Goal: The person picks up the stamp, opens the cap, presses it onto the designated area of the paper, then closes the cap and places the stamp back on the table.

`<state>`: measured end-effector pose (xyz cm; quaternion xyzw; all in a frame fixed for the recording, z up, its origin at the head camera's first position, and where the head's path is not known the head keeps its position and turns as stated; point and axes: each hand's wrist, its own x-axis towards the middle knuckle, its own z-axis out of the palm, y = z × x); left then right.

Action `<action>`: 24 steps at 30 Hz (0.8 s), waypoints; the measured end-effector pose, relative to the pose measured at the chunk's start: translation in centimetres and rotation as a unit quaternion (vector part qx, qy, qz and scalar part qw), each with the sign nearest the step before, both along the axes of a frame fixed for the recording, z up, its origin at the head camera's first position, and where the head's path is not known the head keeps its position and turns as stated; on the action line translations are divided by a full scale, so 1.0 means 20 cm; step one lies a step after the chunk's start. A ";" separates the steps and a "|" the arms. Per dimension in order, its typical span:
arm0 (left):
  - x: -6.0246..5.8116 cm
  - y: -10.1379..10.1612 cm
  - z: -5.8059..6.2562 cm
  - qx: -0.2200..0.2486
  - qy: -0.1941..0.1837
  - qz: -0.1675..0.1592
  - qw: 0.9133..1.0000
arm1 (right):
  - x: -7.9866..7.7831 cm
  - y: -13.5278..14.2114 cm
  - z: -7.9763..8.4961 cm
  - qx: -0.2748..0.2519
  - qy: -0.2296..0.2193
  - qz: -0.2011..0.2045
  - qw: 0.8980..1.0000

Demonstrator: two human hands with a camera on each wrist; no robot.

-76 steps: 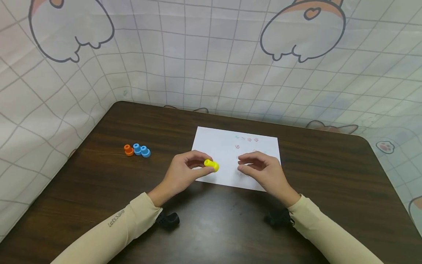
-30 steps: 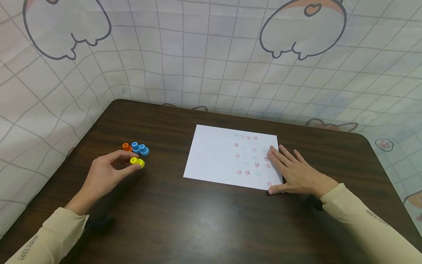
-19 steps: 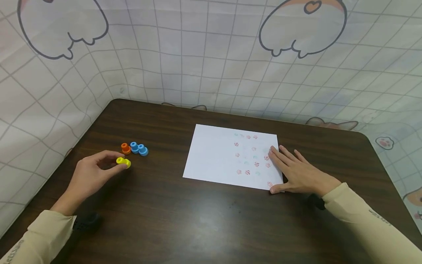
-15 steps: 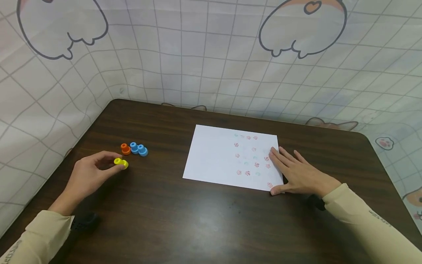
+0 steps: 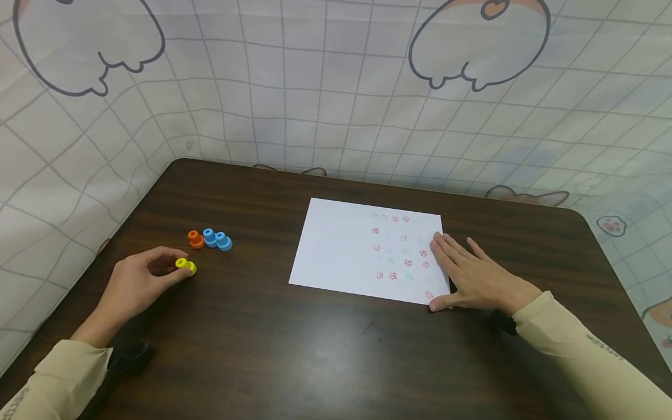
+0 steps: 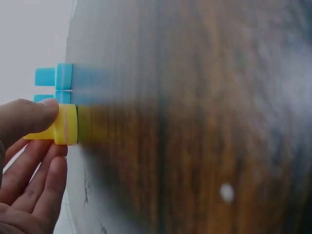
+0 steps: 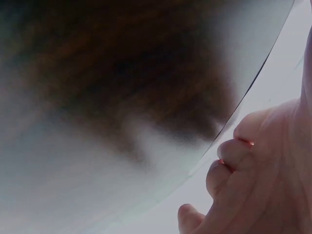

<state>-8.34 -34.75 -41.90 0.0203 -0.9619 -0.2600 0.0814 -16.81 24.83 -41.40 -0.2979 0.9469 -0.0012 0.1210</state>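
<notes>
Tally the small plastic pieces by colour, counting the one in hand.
Yellow piece, in the left hand: 1
Orange piece: 1
Blue pieces: 2
Total: 4

left sleeve [image 5: 70,373]: lettering [image 5: 16,402], unreadable | right sleeve [image 5: 583,356]: lettering, unreadable | paper [image 5: 336,245]: red character-like marks [image 5: 408,263], too small to read

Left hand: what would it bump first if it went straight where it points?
Its yellow piece would probably bump the blue pieces first, but the orange one is close; depth is unclear.
</notes>
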 end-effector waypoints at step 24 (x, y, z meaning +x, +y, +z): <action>-0.04 -0.04 -0.01 0.003 0.001 0.019 1.000 | 0.01 0.00 0.01 -0.001 -0.007 -0.007 1.000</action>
